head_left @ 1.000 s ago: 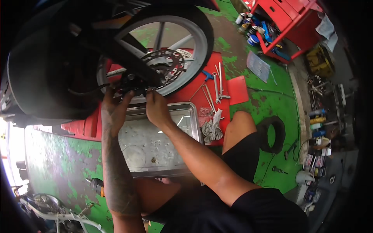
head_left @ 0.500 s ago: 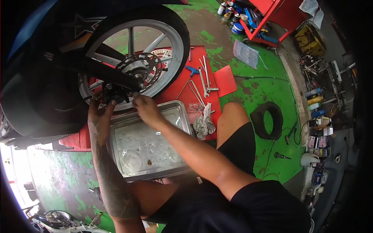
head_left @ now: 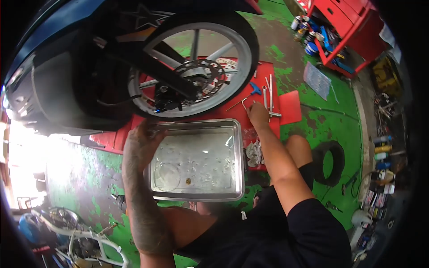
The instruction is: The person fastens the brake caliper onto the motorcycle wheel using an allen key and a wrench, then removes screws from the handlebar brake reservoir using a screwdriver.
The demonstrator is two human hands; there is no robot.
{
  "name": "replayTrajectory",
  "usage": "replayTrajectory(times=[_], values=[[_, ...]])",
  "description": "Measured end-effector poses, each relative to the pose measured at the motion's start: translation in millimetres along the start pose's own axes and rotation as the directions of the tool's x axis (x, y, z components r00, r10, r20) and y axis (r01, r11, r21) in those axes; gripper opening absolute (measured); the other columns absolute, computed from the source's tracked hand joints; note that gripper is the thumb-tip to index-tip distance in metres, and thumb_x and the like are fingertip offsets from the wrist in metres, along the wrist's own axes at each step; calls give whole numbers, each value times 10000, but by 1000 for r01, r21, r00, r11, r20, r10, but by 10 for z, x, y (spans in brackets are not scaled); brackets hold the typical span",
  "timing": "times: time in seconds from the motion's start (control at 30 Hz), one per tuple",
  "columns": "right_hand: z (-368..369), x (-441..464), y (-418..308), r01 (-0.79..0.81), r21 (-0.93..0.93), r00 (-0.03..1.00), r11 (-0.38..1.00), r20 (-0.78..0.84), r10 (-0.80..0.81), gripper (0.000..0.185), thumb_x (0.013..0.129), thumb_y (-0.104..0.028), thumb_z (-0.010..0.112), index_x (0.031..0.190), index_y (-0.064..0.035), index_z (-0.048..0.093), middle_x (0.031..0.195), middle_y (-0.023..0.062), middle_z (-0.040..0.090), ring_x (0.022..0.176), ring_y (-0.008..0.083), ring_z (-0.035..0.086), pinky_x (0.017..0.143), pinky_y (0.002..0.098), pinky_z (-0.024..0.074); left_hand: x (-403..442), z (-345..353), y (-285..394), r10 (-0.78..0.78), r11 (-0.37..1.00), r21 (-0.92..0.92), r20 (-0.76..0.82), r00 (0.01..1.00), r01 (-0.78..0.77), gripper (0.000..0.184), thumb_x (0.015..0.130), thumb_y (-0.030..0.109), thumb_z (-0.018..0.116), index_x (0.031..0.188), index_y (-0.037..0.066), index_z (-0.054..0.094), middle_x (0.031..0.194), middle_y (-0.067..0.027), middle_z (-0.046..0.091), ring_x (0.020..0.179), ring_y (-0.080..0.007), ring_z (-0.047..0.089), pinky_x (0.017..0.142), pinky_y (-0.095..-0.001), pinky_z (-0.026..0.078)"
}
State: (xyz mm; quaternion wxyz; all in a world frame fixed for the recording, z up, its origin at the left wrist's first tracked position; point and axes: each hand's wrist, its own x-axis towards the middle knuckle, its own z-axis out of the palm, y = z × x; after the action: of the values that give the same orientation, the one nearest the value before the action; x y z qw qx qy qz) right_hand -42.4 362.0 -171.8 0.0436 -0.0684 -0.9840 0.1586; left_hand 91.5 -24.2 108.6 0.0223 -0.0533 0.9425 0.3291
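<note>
My right hand [head_left: 258,115] is on the red surface [head_left: 214,111], its fingers closed around an L-shaped hex key [head_left: 244,104] whose bent end shows past them. Close by lie a blue T-handle hex key [head_left: 255,89], a combination wrench [head_left: 265,96] and a long steel bar tool [head_left: 271,91]. Over the upper left corner of the metal tray [head_left: 238,161], my left hand [head_left: 144,137] holds nothing, thumb apart from slightly blurred fingers. Above it, a dark brake caliper [head_left: 167,99] sits beside the motorcycle wheel [head_left: 250,58] and its slotted disc [head_left: 216,70].
A crumpled rag [head_left: 254,154] lies right of the tray. On the green floor are a loose tyre [head_left: 328,163] and a plastic bag [head_left: 318,80]. A red tool cart [head_left: 339,27] stands upper right. A white motorcycle frame [head_left: 71,232] is lower left.
My left hand has come down from the caliper to the tray's corner. My right hand has moved from the wheel hub to the tools and closed on a hex key. The view has shifted left.
</note>
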Motion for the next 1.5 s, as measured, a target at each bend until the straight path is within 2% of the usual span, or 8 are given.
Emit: replayTrajectory(times=[0.37, 0.57, 0.77, 0.87, 1.1, 1.2, 1.4, 1.5], values=[[-45, -160, -195, 112, 127, 985, 985, 113, -127, 243, 903, -225, 657, 987, -3, 707, 1027, 220, 690, 964, 404, 692, 847, 514, 567, -313, -9, 231, -49, 991, 131, 80, 996, 38, 510, 859, 267, 835, 1260, 11, 652, 1200, -195, 733, 1074, -319, 732, 922, -427, 580], [-2, -36, -85, 279, 56, 957, 959, -96, -273, 192, 896, -218, 678, 948, -35, 698, 942, 196, 707, 931, 393, 700, 827, 520, 569, -438, -5, 240, -55, 993, 114, 131, 990, 40, 537, 849, 312, 832, 1268, 29, 650, 1226, -170, 718, 1087, -345, 712, 929, -441, 563], [-97, 128, 271, 44, 265, 986, 963, 143, -85, 232, 925, -263, 708, 968, -40, 748, 937, 170, 759, 918, 370, 727, 846, 474, 575, -469, 33, 277, -100, 985, 155, 146, 984, 77, 544, 841, 277, 831, 1295, 43, 644, 1245, -141, 712, 1086, -310, 692, 927, -431, 559], [-166, 264, 491, 34, 413, 997, 910, 52, -61, 243, 922, -268, 718, 1023, -55, 774, 1002, 180, 762, 943, 371, 732, 861, 447, 578, -458, 57, 342, -98, 984, 164, 147, 984, 73, 548, 844, 270, 827, 1308, 51, 637, 1255, -137, 706, 1092, -308, 689, 933, -431, 555], [-722, 665, 1016, -159, 56, 987, 986, 7, 159, 206, 921, -246, 693, 1059, -124, 786, 1051, 159, 766, 984, 349, 734, 879, 468, 579, -502, 61, 436, -91, 979, 196, 177, 980, 55, 521, 862, 240, 817, 1319, 77, 630, 1265, -145, 701, 1095, -308, 694, 909, -425, 563], [-768, 669, 1050, -20, -171, 997, 985, 73, 32, 192, 914, -209, 680, 1043, -120, 791, 1046, 170, 763, 989, 355, 733, 878, 479, 578, -519, 55, 490, -71, 970, 240, 183, 981, 25, 532, 877, 183, 811, 1353, 54, 612, 1283, -145, 697, 1097, -298, 708, 890, -399, 581], [-302, 1053, 1230, -214, -41, 944, 976, 247, 217, 244, 832, -253, 819, 1003, -82, 791, 1047, 196, 757, 1016, 373, 730, 888, 479, 577, -605, 94, 505, -111, 969, 241, 198, 974, 61, 553, 867, 202, 822, 1361, 84, 604, 1292, -144, 701, 1107, -318, 701, 896, -426, 579], [-464, 976, 1156, -142, -46, 938, 989, 311, 150, 232, 783, -104, 802, 998, -22, 772, 1066, 237, 748, 1041, 393, 728, 897, 484, 590, -662, 90, 483, -109, 970, 235, 197, 974, 61, 555, 867, 207, 824, 1359, 81, 602, 1284, -148, 705, 1111, -321, 700, 897, -433, 579]])
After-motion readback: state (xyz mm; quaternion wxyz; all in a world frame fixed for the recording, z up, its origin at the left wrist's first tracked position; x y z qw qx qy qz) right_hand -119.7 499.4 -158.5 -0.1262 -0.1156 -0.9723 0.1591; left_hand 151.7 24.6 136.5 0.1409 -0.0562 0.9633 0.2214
